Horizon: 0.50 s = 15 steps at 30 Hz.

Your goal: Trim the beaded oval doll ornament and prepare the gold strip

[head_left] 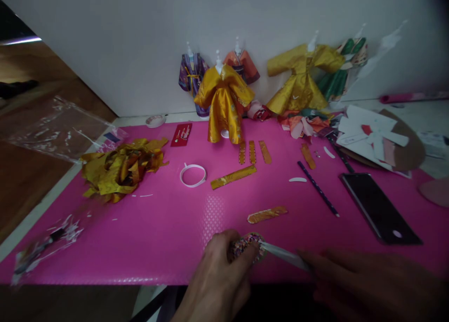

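At the table's front edge my left hand (224, 270) is closed around a small round container of tiny multicoloured beads (247, 245). My right hand (351, 280), blurred, grips pale tweezers (286, 255) whose tip reaches the beads from the right. Just beyond lies a gold fabric strip with a light beaded-looking edge (267, 214). Farther back is a longer gold strip (234, 177), with several short gold pieces (252, 152) above it, some with dark dotted edges. A single gold piece (308, 156) rests to the right.
Doll-size robes on white stands, including a gold robe (226, 102), line the wall. Crumpled gold fabric (122, 167) and a white ring (193, 176) lie left. A dark pencil (318, 189), a phone (380, 207) and paper pieces (368, 132) are at right. A clear-bagged tool (40, 249) lies front left.
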### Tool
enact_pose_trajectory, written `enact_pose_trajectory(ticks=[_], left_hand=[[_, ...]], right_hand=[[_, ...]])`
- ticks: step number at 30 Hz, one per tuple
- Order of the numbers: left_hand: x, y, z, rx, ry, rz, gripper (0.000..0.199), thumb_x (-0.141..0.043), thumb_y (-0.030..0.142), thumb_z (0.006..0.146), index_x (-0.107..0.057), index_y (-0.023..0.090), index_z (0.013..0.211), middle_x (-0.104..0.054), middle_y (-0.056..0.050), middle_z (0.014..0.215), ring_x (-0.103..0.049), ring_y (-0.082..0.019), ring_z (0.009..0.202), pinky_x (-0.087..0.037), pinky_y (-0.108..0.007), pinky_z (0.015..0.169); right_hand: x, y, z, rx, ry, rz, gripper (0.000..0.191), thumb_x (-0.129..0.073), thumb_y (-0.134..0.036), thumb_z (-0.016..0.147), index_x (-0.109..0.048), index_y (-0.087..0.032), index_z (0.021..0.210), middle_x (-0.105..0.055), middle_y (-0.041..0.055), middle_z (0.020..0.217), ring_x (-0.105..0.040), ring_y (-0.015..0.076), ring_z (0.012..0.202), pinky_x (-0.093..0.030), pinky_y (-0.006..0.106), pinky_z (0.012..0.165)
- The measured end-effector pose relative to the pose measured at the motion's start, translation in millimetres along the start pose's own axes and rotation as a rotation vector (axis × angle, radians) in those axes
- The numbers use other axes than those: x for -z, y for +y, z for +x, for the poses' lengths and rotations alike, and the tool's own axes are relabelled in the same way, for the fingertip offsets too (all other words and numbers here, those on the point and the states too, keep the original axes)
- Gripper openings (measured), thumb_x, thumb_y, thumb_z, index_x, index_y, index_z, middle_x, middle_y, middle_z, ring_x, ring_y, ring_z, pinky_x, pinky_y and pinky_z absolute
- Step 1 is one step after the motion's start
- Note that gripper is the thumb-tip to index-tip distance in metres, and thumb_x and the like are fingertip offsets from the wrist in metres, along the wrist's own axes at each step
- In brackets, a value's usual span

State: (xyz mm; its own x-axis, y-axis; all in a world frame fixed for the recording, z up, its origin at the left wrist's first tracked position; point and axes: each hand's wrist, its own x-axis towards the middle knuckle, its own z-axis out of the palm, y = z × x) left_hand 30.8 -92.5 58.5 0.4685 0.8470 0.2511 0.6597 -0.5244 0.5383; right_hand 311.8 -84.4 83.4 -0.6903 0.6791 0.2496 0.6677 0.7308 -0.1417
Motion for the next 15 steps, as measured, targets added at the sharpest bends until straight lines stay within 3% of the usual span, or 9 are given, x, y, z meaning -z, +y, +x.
enact_pose_trajectory(ticks=[8,15], left_hand=[[1.2,-0.1,-3.1,0.011,-0.036,0.007,0.053,-0.045,0.001,0.082,-0.057,0.022,0.129,-0.058,-0.014,0.111,-0.068,-0.024,0.087,-0.066,-0.036,0.067],[0.1,0.4,-3.8,0.014,-0.022,-0.044,0.058,-0.047,0.004,0.085,-0.049,0.024,0.139,-0.058,-0.014,0.114,-0.068,-0.024,0.091,-0.064,-0.035,0.071]], right_hand=[[-0.9,-1.0,1.4,0.009,0.0,-0.005,0.037,-0.025,-0.024,0.107,-0.06,-0.023,0.116,-0.068,-0.0043,0.067,-0.061,0.011,0.041,-0.033,0.031,0.035],[-2.4,-3.7,2.3,-0.002,0.012,-0.036,0.039,-0.022,-0.025,0.108,-0.061,-0.026,0.113,-0.068,-0.0067,0.067,-0.061,0.011,0.042,-0.034,0.031,0.036]])
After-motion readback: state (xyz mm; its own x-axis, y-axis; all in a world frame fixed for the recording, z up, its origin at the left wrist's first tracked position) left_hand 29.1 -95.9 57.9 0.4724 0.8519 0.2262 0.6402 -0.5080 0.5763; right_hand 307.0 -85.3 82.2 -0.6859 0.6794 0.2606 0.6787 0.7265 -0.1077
